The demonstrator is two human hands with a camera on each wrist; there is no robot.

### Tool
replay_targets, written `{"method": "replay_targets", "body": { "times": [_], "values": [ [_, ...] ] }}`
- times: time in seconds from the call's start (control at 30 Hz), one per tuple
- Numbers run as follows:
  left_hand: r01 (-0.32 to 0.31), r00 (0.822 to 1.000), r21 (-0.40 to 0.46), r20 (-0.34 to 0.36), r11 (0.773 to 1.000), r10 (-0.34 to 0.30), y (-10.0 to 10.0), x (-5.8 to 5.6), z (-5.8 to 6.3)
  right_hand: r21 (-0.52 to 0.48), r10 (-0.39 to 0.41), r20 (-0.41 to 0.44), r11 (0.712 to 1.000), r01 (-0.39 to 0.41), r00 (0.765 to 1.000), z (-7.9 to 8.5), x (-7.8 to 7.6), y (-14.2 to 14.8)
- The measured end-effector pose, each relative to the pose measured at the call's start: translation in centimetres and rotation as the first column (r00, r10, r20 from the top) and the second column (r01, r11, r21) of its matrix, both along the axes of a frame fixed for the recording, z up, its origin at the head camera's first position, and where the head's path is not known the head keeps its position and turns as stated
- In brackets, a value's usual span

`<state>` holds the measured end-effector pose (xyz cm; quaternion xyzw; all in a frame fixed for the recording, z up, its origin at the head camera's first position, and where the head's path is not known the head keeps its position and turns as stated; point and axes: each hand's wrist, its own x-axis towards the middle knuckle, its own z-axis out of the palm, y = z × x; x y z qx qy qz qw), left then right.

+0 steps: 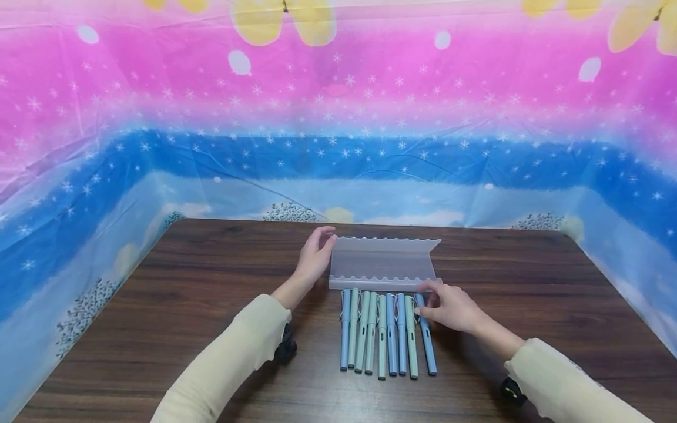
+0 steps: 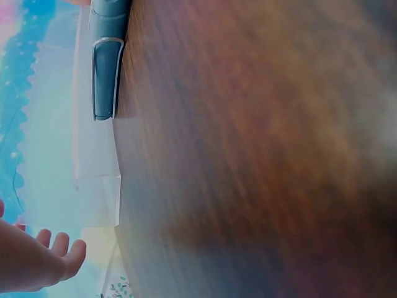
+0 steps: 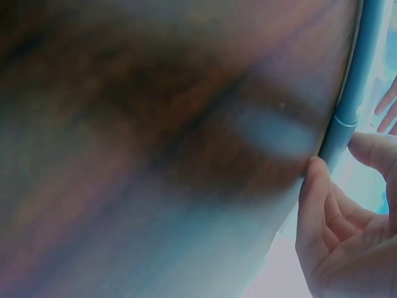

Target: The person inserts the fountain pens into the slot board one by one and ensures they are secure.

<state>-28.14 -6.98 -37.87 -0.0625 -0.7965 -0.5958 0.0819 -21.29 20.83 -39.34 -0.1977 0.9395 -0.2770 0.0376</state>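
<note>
Left of the translucent holder point(image 1: 382, 261), a pale sleeve point(image 1: 222, 364) with a black wrist device point(image 1: 286, 345) leads to the left hand point(image 1: 315, 255). It is at the holder's left end, its fingers loosely bent and gripping nothing; whether a fingertip touches the holder's edge I cannot tell.

The one holder stands open on the dark wood-grain table point(image 1: 211, 282), with scalloped notches along its far and near rims. All nine pens are outside it, in a row just in front of its near rim, clip ends towards it. From the left: one blue pen point(image 1: 345, 335), four green pens point(image 1: 382, 346), two blue pens point(image 1: 402, 341), one green pen point(image 1: 411, 341), and one last blue pen point(image 1: 427, 346): four blue and five green in all. Several barrels have a small dark mark, too small to make out.

The last pen, near the holder's right front corner, is angled away from its neighbours. The right hand point(image 1: 449, 305) pinches it between thumb and finger. Further right of the holder are a second pale sleeve point(image 1: 571, 382) and black wrist device point(image 1: 510, 390). Behind the holder hangs one snowflake-patterned cloth point(image 1: 338, 158).
</note>
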Motion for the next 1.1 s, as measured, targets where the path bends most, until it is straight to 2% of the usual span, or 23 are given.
{"method": "replay_targets", "body": {
  "times": [0.2, 0.5, 0.67, 0.87, 0.97, 1.1],
  "values": [
    [-0.034, 0.999, -0.020, 0.004, 0.999, 0.034, 0.1, -0.4, -0.2, 0.027, -0.010, 0.045, 1.000, 0.008, 0.999, 0.1, 0.0, 0.1],
    [-0.059, 0.998, -0.020, 0.029, 0.998, 0.060, 0.0, -1.0, -0.4, 0.071, -0.011, 0.009, 0.997, 0.011, 1.000, -0.1, -0.4, 0.2],
    [-0.060, 0.997, -0.030, 0.048, 0.998, 0.061, -0.1, -1.1, -0.4, 0.047, -0.011, 0.035, 0.999, 0.009, 0.999, 0.1, -0.5, 0.5],
    [-0.059, 0.996, -0.043, 0.061, 0.997, 0.062, -0.2, -1.3, -0.4, -0.084, 0.084, 0.096, 0.994, -0.076, 0.992, 0.5, -0.7, 1.6],
    [-0.064, 0.996, -0.060, 0.057, 0.996, 0.067, -0.3, -1.4, -0.4, -0.188, 0.139, 0.134, 0.976, -0.113, 0.981, 0.8, -0.9, 2.1],
    [-0.068, 0.996, -0.070, 0.055, 0.995, 0.072, -0.3, -1.4, -0.3, -0.287, 0.176, 0.165, 0.950, -0.123, 0.971, 1.1, -1.1, 2.5]
  ]
}}
